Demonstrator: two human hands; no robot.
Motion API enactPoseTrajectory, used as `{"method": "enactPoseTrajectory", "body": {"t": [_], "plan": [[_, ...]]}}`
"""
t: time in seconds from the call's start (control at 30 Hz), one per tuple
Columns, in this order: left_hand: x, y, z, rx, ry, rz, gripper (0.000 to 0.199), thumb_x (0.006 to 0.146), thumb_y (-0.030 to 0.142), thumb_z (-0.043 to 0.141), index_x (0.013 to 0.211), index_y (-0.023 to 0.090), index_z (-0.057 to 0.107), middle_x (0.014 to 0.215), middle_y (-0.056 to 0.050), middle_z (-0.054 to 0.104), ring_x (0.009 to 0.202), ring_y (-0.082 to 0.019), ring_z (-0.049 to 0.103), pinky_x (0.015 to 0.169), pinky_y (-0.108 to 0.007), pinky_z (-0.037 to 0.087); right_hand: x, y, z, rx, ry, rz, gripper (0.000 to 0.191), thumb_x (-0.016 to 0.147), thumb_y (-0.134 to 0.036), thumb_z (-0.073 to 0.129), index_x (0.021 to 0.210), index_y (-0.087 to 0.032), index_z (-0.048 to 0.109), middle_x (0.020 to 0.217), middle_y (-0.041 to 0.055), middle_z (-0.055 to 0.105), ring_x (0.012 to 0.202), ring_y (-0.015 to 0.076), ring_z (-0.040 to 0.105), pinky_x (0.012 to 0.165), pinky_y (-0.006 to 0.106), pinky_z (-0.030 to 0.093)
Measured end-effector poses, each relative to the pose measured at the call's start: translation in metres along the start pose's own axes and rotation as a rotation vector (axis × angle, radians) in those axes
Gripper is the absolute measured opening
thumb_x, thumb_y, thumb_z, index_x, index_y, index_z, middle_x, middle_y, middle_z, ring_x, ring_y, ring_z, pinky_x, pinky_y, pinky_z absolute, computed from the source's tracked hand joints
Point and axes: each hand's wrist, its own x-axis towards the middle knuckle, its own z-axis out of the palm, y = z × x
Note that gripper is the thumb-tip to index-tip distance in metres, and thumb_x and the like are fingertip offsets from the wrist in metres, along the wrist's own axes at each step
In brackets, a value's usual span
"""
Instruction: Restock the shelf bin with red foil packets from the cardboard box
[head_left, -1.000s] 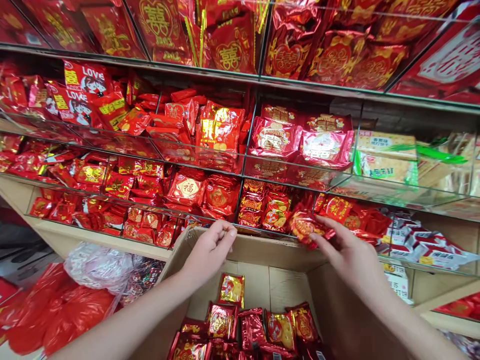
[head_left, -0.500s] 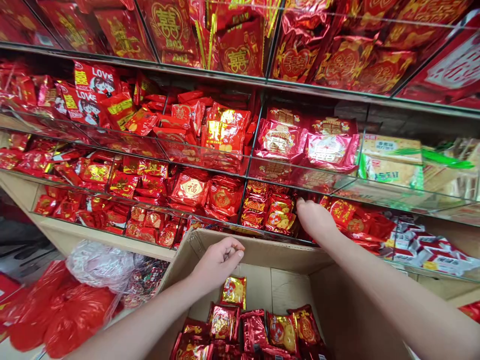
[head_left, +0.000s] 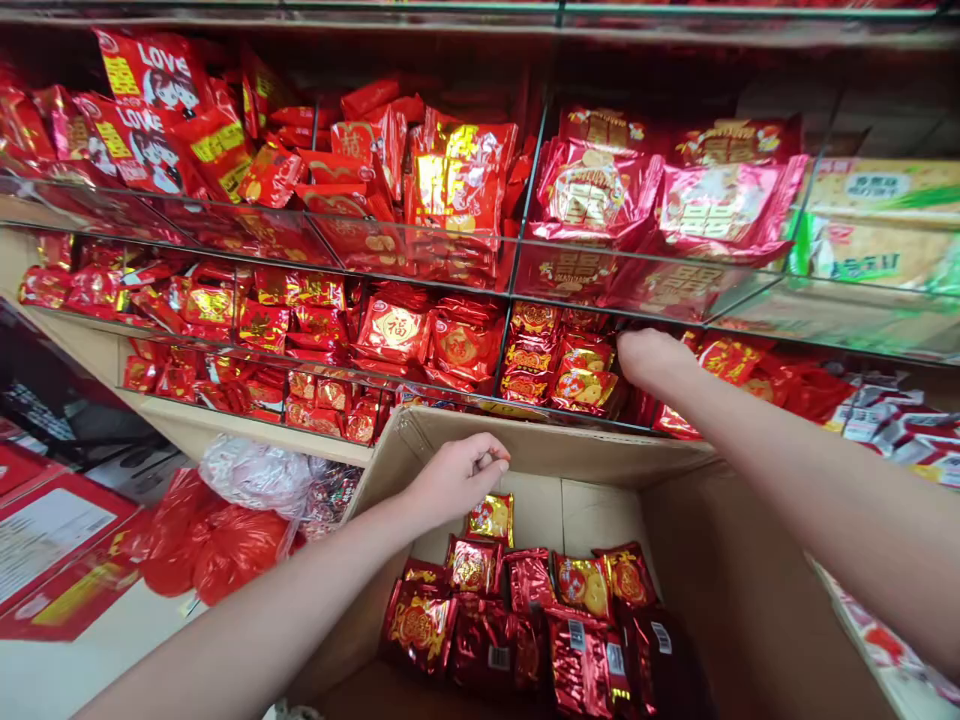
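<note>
Over the far left part of an open cardboard box (head_left: 600, 450), my left hand (head_left: 469, 475) hovers with its fingers curled together; nothing can be made out in them. Red and gold snack packets (head_left: 585, 585) lie in the box below it. My right hand (head_left: 652, 360) reaches into a lower shelf compartment, just right of a stack of red and gold packets (head_left: 585, 375). Its fingers are hidden inside the compartment, so what they touch does not show.
Glass-fronted shelves (head_left: 420, 240) of red packets run across the view, with green and white packs (head_left: 885, 230) at right. Red plastic bags (head_left: 232, 540) and a clear bag (head_left: 255, 475) lie left of the box. A red printed carton (head_left: 60, 540) is at far left.
The view has tilted down, showing more of the box and its packets. My right hand remains at the same compartment, slightly deeper in; my left hand stays curled over the box.
</note>
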Motion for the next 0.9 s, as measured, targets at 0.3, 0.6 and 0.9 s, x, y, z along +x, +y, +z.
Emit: {"method": "enactPoseTrajectory", "body": {"t": [0.3,0.6,0.9], "plan": [[0.003,-0.010,0.006,0.007,-0.034,-0.025,0.016,0.079,0.031,0.043,0.081,0.017,0.052,0.052,0.007,0.038,0.047,-0.007,0.034,0.046,-0.019,0.028,0.005,-0.004,-0.007,-0.018,-0.115,0.080,0.030,0.076,-0.011,0.043,0.100,-0.008,0.060,0.096,0.0204,0.060,0.092,0.0277,0.058,0.070,0.033,0.046],[-0.001,-0.008,0.006,0.041,-0.062,-0.001,0.016,0.079,0.030,0.042,0.080,0.018,0.054,0.053,0.007,0.041,0.048,-0.007,0.035,0.046,-0.018,0.026,-0.097,-0.008,-0.009,0.055,-0.112,-0.291,0.017,0.083,-0.029,0.040,0.084,-0.016,0.051,0.067,0.0085,0.062,0.061,0.0200,0.060,0.053,0.026,0.040],[-0.005,-0.004,0.009,0.104,-0.144,0.026,0.019,0.080,0.031,0.041,0.080,0.017,0.055,0.052,0.006,0.041,0.049,-0.008,0.036,0.048,-0.019,0.027,-0.137,-0.031,0.043,0.223,-0.221,-0.421,0.017,0.073,-0.004,0.046,0.085,-0.016,0.052,0.080,0.0073,0.063,0.072,0.0190,0.061,0.061,0.026,0.043]]}}
